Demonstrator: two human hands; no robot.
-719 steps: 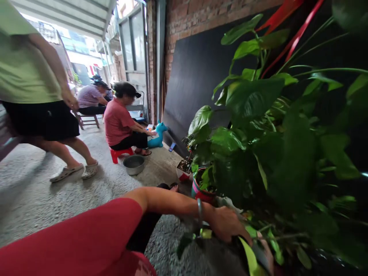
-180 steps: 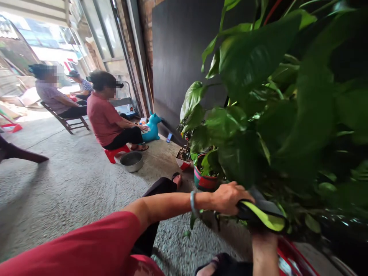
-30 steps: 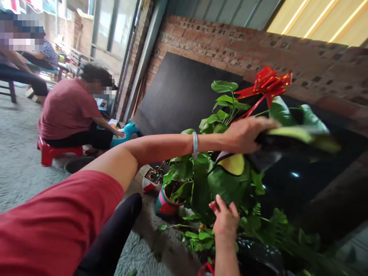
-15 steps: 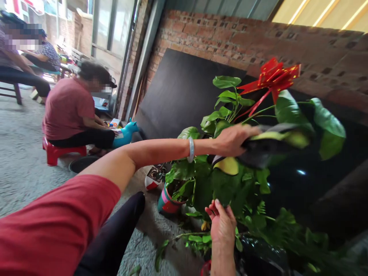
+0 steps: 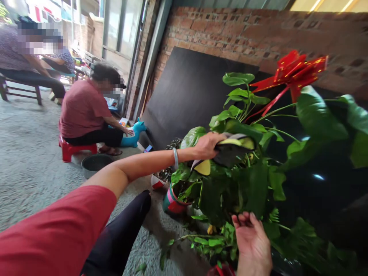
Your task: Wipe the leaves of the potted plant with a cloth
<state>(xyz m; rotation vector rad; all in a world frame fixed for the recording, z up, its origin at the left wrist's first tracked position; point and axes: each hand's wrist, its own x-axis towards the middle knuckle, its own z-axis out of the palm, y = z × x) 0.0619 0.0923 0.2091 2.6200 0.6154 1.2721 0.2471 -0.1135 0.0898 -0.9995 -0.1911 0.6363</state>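
A: What is the left hand (image 5: 207, 145) doing?

B: It is closed tight on a black and yellow cloth (image 5: 230, 150). The cloth lies on top of the big green plant (image 5: 244, 180), right in the middle of the scene.

A: And the right hand (image 5: 253, 245)?

B: It is low and near, under the plant. The palm faces up and the fingers (image 5: 243, 220) are spread a little. They reach into the low leaves, but I cannot tell if they grip one.

A: What is around the plant?

B: A red bow (image 5: 296, 71) sits up high on it. A small striped pot (image 5: 172, 199) stands just left of it on the floor, and a little white and red pot (image 5: 158, 181) is beside that one. Loose green leaves (image 5: 201, 241) lie on the floor near the right hand.

A: Does anything block the view?

B: Big leaves hide the plant's own pot.

A: What is behind?

B: A black board (image 5: 189, 96) leans on the brick wall (image 5: 244, 34). Far left, a person in a red shirt (image 5: 83, 109) sits on a red stool (image 5: 71, 149), with a metal bowl (image 5: 96, 164) and a blue toy animal (image 5: 133, 134) close by.

A: How is the left arm?

B: It stretches long and straight across the scene, with a bracelet (image 5: 175, 158) on the wrist.
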